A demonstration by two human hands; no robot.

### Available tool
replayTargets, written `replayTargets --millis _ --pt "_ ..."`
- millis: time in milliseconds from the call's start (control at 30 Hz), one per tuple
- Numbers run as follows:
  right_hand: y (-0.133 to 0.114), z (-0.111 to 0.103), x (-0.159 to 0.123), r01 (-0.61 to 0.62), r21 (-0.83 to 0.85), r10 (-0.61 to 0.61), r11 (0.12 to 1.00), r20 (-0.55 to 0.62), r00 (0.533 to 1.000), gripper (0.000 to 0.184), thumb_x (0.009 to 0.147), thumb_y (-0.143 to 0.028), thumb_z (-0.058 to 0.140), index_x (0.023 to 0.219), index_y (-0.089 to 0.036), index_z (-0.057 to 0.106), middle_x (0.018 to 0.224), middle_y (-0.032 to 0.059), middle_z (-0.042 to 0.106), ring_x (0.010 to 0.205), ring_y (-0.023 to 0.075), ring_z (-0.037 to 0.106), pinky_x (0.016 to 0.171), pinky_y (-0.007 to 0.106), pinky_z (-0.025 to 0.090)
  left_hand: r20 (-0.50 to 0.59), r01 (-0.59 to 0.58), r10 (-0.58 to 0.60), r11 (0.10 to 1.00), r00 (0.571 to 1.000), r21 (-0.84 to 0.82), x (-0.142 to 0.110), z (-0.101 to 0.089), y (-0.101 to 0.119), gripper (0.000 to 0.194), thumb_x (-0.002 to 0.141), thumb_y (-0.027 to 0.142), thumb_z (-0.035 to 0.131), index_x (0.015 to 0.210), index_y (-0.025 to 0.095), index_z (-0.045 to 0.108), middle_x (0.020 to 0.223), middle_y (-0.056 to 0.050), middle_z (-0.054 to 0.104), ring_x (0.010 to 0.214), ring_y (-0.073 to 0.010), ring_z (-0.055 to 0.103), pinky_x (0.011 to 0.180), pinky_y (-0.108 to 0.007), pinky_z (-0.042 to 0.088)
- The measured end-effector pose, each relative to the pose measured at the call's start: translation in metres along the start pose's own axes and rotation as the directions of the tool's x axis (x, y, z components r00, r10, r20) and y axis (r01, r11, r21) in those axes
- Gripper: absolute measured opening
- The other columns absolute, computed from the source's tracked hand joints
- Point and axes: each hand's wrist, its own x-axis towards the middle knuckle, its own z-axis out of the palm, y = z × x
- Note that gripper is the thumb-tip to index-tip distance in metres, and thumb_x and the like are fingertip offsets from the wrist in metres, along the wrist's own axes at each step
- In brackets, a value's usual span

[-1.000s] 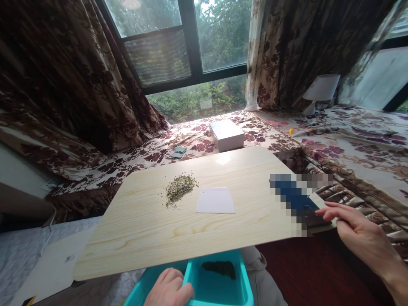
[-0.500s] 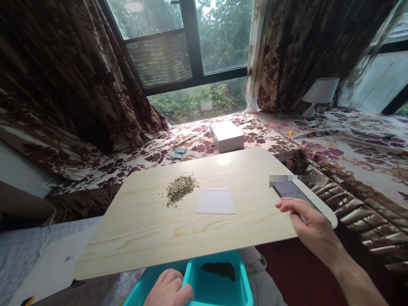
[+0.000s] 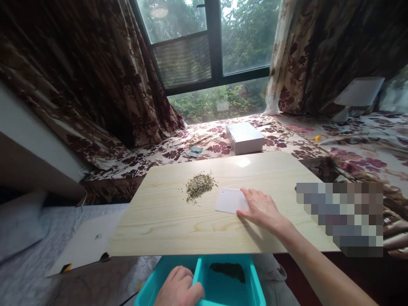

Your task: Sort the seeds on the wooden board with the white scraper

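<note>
My right hand [image 3: 261, 207] reaches over the board, its fingers at the upper right edge and its thumb at the lower right corner of a thin white plastic scraper [image 3: 228, 201]. The scraper lies flat, with a small hole in its upper left corner. Just left of it is a scattered pile of small green and pale beans or grains [image 3: 200, 186]. Below the board, my left hand [image 3: 180, 287] is closed over the middle divider of a turquoise two-compartment bin [image 3: 259, 293]. Dark green matter [image 3: 228, 270] lies in the bin's right compartment; the left one is mostly hidden.
The pale wood-grain board [image 3: 165, 229] spans the middle. A blurred-out patch [image 3: 338, 221] covers its right end. Behind stand a white box [image 3: 245, 138], a folded grey-blue cloth [image 3: 195, 151] and a lamp [image 3: 360, 92] on flowered fabric. A flat white panel [image 3: 89, 238] lies at left.
My right hand has moved left from the phone at the board's right end to the white scraper. My left hand stays on the bin divider. The view has turned slightly left.
</note>
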Motion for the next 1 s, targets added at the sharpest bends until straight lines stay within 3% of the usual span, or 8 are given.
replayTargets --millis 133,233,367,500,567,667,733,1000 --pt "-0.002 -0.006 0.008 0.0 -0.029 0.002 1.0 0.06 0.998 0.066 0.075 -0.038 0.059 0.135 -0.012 0.048 0.119 0.0186 0.063 0.112 0.0345 0.055 0.091 0.045 0.038 -0.076 0.061 -0.066 0.996 0.995 -0.067 -0.007 0.006 -0.004 0.018 0.083 0.034 0.065 0.08 0.021 0.052 0.07 0.002 0.051 0.077 -0.0167 0.052 0.072 -0.027 0.04" --pt "-0.002 -0.011 0.019 0.029 -0.042 -0.026 0.999 0.055 0.998 0.079 0.069 -0.038 0.063 0.141 -0.012 0.041 0.135 0.0214 0.053 0.122 0.0368 0.048 0.094 0.047 0.038 -0.164 0.087 -0.101 0.992 0.981 -0.094 -0.01 0.017 -0.006 0.027 0.078 0.044 0.068 0.077 0.021 0.053 0.067 0.003 0.048 0.074 -0.0165 0.05 0.07 -0.028 0.038" --pt "-0.005 -0.015 0.034 0.144 -0.049 -0.136 0.988 0.134 0.982 0.086 0.064 -0.036 0.066 0.143 -0.012 0.038 0.139 0.0207 0.049 0.128 0.0362 0.043 0.097 0.046 0.037 -0.347 0.119 -0.162 0.983 0.924 -0.141 -0.009 0.035 -0.004 0.038 0.077 0.057 0.064 0.07 0.021 0.052 0.063 0.003 0.045 0.07 -0.0165 0.048 0.067 -0.03 0.036" --pt "-0.007 -0.014 0.042 0.119 -0.076 -0.103 0.99 0.192 0.976 0.083 0.063 -0.041 0.067 0.137 -0.01 0.046 0.117 0.021 0.061 0.108 0.037 0.057 0.086 0.044 0.042 -0.447 0.162 -0.197 0.98 0.872 -0.116 -0.008 0.039 0.0 0.026 0.087 0.036 0.054 0.067 0.021 0.05 0.059 0.003 0.041 0.068 -0.0157 0.046 0.068 -0.029 0.035" --pt "-0.003 -0.013 0.042 0.112 -0.076 -0.097 0.991 0.182 0.979 0.077 0.063 -0.044 0.066 0.13 -0.01 0.051 0.11 0.0205 0.062 0.099 0.0364 0.06 0.08 0.041 0.044 -0.433 0.177 -0.188 0.982 0.882 -0.065 -0.01 0.033 0.001 0.019 0.087 0.024 0.055 0.068 0.021 0.051 0.061 0.002 0.042 0.069 -0.0156 0.047 0.069 -0.028 0.036" --pt "0.003 -0.011 0.041 0.114 -0.056 -0.103 0.992 0.172 0.98 0.068 0.065 -0.045 0.065 0.123 -0.01 0.055 0.109 0.0201 0.061 0.099 0.0353 0.06 0.077 0.039 0.045 -0.275 0.128 -0.117 0.992 0.954 0.023 -0.015 0.02 0.002 0.011 0.084 0.023 0.065 0.078 0.022 0.055 0.067 0.002 0.046 0.074 -0.0156 0.049 0.071 -0.026 0.039" --pt "0.005 -0.011 0.039 0.09 -0.062 -0.078 0.994 0.166 0.983 0.069 0.065 -0.047 0.064 0.123 -0.01 0.054 0.112 0.0211 0.059 0.101 0.0355 0.059 0.077 0.039 0.045 -0.196 0.129 -0.117 0.99 0.974 0.052 -0.017 0.012 0.003 0.013 0.082 0.023 0.068 0.08 0.022 0.055 0.07 0.002 0.049 0.076 -0.0157 0.05 0.073 -0.025 0.041" --pt "0.004 -0.014 0.049 -0.011 -0.108 0.036 0.994 0.228 0.973 0.065 0.061 -0.054 0.066 0.11 -0.011 0.06 0.096 0.0208 0.065 0.09 0.0375 0.063 0.069 0.041 0.045 -0.091 0.262 -0.268 0.962 0.959 -0.074 -0.015 0.007 0.009 0.039 0.068 0.05 0.08 0.081 0.023 0.055 0.077 0.002 0.056 0.087 -0.0195 0.054 0.089 -0.036 0.043"
